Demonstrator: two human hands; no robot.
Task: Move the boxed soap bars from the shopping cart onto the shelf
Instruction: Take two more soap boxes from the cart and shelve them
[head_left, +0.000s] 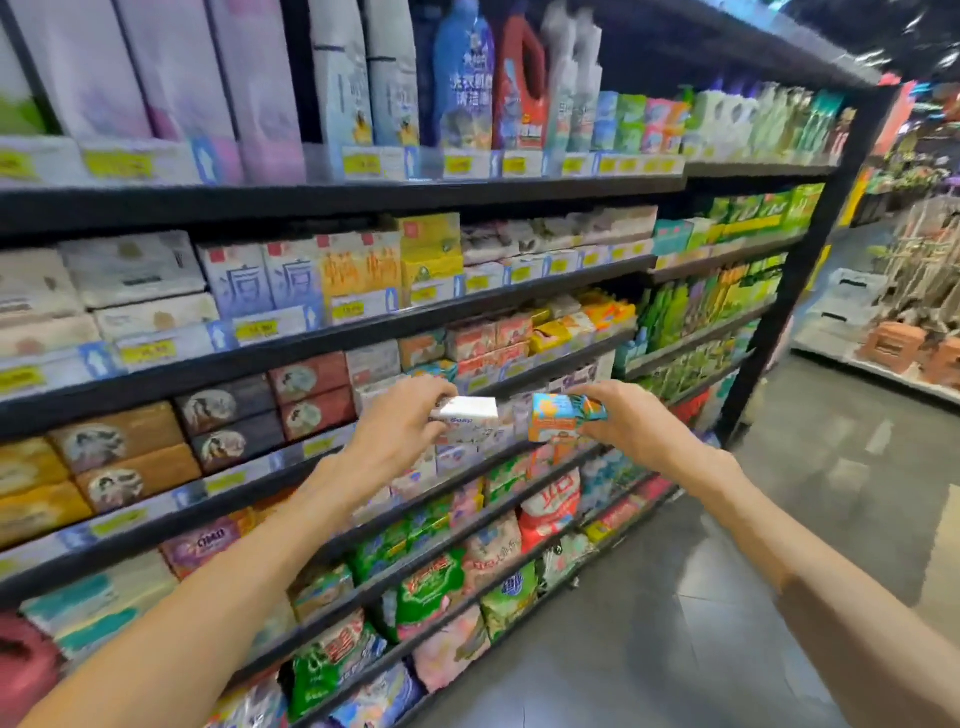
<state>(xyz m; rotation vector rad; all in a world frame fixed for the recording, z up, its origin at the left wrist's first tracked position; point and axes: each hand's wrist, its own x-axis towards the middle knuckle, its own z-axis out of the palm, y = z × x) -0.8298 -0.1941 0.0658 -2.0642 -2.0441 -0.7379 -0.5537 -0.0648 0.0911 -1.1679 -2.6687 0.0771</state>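
Note:
My left hand (402, 423) grips a white soap box (470, 413) marked "Soap", held just in front of the middle shelf (291, 470). My right hand (621, 415) holds an orange and teal soap box (558, 415) beside it, slightly to the right. Both boxes hover at the shelf's front edge, close to the stacked white and pale soap boxes (457, 457) behind them. The two boxes are a small gap apart. The shopping cart is out of view.
Brown and grey soap boxes (223, 415) fill the shelf to the left. Orange and yellow soap packs (519, 338) sit one shelf up. Bagged detergent (431, 577) lines the lower shelves. Grey tiled floor (701, 597) runs along the aisle to the right.

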